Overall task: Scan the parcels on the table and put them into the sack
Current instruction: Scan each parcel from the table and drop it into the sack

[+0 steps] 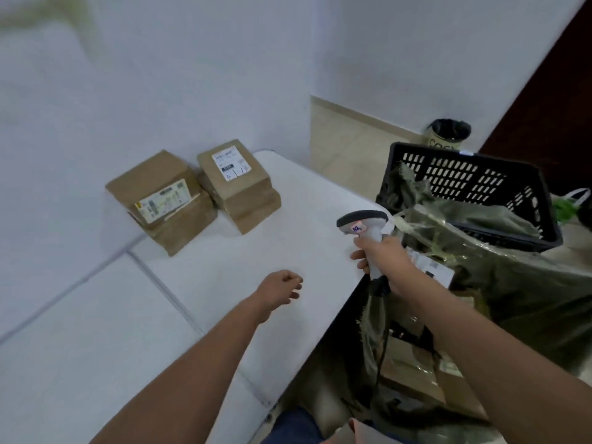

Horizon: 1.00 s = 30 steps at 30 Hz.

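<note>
A: Which way is the scanner (pixel 363 230) pointed?

B: Its dark-capped head is aimed left and away, toward the two parcels, while the long axis of its handle runs down into the right hand (pixel 386 259). A small pink label with handwriting is stuck on the head; the writing cannot be read.

A: How are the fingers set?

B: The right-hand fingers (pixel 360 255) are wrapped round the grey handle, gripping it. The left hand (pixel 282 288) is held low over the white desk (pixel 224 283), its fingers loosely curled with nothing in them.

A: Where are the parcels found?

B: Well beyond the left hand, at the far edge of the desk against the wall. The left parcel (pixel 161 201) and the right parcel (pixel 238 184) are seen side by side, touching, both tilted. A printed white label is carried on each; only barcodes and blurred print can be made out.

A: And the sack?

B: The olive-green sack (pixel 512 267) is seen just right of the scanner hand, off the desk edge, with a labelled parcel visible inside. Behind it a black slotted basket (pixel 474 184) is seen.
</note>
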Available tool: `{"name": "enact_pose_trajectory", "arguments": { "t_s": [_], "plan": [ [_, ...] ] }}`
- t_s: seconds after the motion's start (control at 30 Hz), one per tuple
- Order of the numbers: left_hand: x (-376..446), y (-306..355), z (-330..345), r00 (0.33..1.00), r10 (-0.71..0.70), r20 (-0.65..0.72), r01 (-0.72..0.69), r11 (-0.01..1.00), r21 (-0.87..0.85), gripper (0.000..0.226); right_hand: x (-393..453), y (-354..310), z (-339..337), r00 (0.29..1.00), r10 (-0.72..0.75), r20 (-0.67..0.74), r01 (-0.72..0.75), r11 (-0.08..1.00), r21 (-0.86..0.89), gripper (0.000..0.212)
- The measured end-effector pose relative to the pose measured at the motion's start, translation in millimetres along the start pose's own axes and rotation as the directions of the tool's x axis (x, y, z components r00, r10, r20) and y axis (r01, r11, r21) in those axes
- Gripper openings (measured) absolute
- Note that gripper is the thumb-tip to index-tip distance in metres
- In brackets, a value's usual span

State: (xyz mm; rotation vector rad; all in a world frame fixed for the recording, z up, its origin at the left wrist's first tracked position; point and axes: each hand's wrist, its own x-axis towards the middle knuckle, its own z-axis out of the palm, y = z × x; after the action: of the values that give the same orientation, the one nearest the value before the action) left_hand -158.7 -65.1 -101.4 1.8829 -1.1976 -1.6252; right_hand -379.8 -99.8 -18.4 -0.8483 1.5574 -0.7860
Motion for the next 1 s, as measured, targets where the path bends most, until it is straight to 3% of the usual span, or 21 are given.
{"name": "enact_pose_trajectory", "arguments": {
  "t_s": [0.13, 0.23, 0.33, 0.4, 0.47, 0.53, 0.8, 1.0],
  "plan": [
    [2, -2, -84, 0.974, 0.081, -0.213, -0.08, 0.997, 0.014, 0.019, 13, -49, 65, 0.987, -0.098, 0.129, 0.112, 0.988, -0.106, 0.011],
    [3, -4, -141, 0.915, 0.128, -0.382, -0.097, 0.99, 0.098, 0.019, 17, -81, 121, 0.971, -0.134, 0.198, 0.167, 0.974, -0.155, 0.015],
    [9, -5, -199, 0.821, 0.258, -0.509, -0.104, 0.945, 0.311, 0.028, 22, -103, 171, 0.949, -0.179, 0.261, 0.236, 0.949, -0.207, 0.016],
    [15, -5, -237, 0.734, 0.368, -0.571, -0.061, 0.873, 0.485, 0.036, 27, -114, 198, 0.929, -0.212, 0.302, 0.288, 0.929, -0.231, 0.012],
    [16, 3, -270, 0.685, 0.393, -0.613, 0.014, 0.835, 0.55, 0.046, 33, -119, 220, 0.919, -0.226, 0.322, 0.311, 0.918, -0.245, 0.007],
    [21, 12, -298, 0.692, 0.38, -0.614, 0.079, 0.805, 0.588, 0.055, 42, -123, 239, 0.92, -0.239, 0.311, 0.328, 0.904, -0.275, 0.009],
    [70, 22, -373, 0.847, 0.233, -0.478, 0.212, 0.676, 0.705, 0.076, 60, -128, 281, 0.951, -0.17, 0.257, 0.222, 0.957, -0.186, 0.015],
    [82, 17, -375, 0.869, 0.226, -0.44, 0.237, 0.59, 0.771, 0.078, 72, -112, 275, 0.974, -0.095, 0.205, 0.142, 0.963, -0.227, 0.018]
  ]
}}
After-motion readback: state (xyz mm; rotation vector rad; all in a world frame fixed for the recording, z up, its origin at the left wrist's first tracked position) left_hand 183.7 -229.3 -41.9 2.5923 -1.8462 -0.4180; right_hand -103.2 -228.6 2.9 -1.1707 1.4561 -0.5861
